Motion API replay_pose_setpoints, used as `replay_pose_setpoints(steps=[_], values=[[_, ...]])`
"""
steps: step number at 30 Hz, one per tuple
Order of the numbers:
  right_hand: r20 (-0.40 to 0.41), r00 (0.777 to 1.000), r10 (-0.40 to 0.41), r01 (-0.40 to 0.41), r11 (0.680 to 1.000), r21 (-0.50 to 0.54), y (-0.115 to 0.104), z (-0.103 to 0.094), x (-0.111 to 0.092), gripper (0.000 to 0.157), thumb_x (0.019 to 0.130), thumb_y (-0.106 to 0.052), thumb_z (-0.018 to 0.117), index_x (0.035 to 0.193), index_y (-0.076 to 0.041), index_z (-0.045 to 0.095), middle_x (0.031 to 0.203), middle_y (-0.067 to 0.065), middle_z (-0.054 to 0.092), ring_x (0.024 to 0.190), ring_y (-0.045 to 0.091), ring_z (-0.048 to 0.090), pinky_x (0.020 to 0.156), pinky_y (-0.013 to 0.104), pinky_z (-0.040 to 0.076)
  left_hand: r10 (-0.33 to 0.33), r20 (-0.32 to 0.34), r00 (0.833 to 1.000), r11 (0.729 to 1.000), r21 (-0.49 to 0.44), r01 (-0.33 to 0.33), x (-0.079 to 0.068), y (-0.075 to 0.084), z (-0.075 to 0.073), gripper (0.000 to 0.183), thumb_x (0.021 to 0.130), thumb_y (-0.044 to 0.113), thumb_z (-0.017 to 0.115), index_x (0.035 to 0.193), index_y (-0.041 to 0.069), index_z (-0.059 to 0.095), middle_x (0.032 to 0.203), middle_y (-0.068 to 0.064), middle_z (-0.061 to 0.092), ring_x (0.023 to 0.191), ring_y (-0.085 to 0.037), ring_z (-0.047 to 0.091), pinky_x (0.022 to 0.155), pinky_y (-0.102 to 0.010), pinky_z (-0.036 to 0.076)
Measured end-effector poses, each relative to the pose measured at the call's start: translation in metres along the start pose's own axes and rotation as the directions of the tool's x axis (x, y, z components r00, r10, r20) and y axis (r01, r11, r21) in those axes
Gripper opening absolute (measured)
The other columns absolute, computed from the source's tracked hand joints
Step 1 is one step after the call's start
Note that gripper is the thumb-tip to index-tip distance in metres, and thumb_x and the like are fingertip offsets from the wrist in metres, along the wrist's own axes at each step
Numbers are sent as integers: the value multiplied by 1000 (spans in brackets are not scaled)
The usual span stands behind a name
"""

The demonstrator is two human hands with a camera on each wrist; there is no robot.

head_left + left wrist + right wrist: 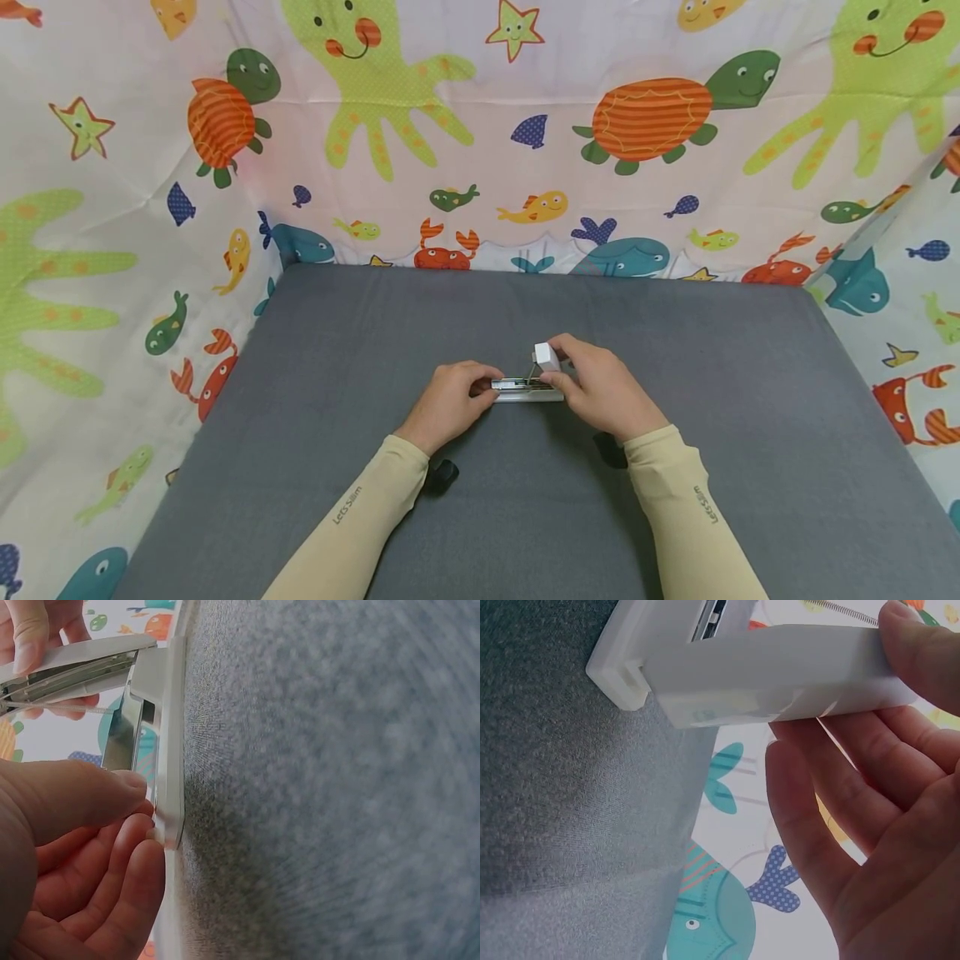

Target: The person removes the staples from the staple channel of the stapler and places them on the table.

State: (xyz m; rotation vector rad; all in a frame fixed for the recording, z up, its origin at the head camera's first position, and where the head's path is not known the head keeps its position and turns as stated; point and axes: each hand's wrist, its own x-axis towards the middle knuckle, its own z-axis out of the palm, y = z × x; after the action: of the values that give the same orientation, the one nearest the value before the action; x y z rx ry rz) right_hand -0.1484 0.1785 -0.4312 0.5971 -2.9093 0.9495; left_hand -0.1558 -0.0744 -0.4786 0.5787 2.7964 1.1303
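Observation:
A white stapler point(529, 397) lies on the grey table with its top cover point(780, 675) swung up and the metal magazine point(124, 739) exposed. A thin spring spans from the raised cover to the magazine. My right hand point(611, 392) grips the cover, thumb on one side and fingers on the other. At the opposite end, my left hand point(453, 393) pinches the tip of the magazine between thumb and fingers, right beside the stapler's base point(174, 750). The left fingertips partly hide that end.
Grey cloth covers the table point(330, 333). A white curtain point(517, 208) printed with sea animals stands along the back and both sides. Black wrist cameras hang beneath both sleeves, just above the tabletop.

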Motion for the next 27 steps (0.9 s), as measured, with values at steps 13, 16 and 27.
replay_pose_setpoints(steps=[13,16,27], values=[[20,999,28,-29,999,45,4,-6,-2,30,103,-23,77,129,-13,67,115,4,76,109,27,74,92,53,63,8,-8,1000,1000,9,-8,-1,1,-1,24,99,12,80,123,14,82,110,-3,80,89,-9,71,81,-29,62],[25,999,37,-38,998,51,4,-8,-2,31,102,-23,77,129,-13,67,116,4,76,111,29,74,95,55,63,3,-6,1000,1000,8,-3,0,1,-1,24,99,12,80,123,14,82,111,-3,80,89,-8,70,81,-29,62],[50,996,69,-72,996,58,6,-13,-3,32,103,-24,77,131,-14,66,119,4,77,118,32,74,98,58,62,-17,3,1000,1000,5,17,0,2,-1,24,98,13,81,122,15,82,108,0,79,87,-7,68,80,-28,62]])
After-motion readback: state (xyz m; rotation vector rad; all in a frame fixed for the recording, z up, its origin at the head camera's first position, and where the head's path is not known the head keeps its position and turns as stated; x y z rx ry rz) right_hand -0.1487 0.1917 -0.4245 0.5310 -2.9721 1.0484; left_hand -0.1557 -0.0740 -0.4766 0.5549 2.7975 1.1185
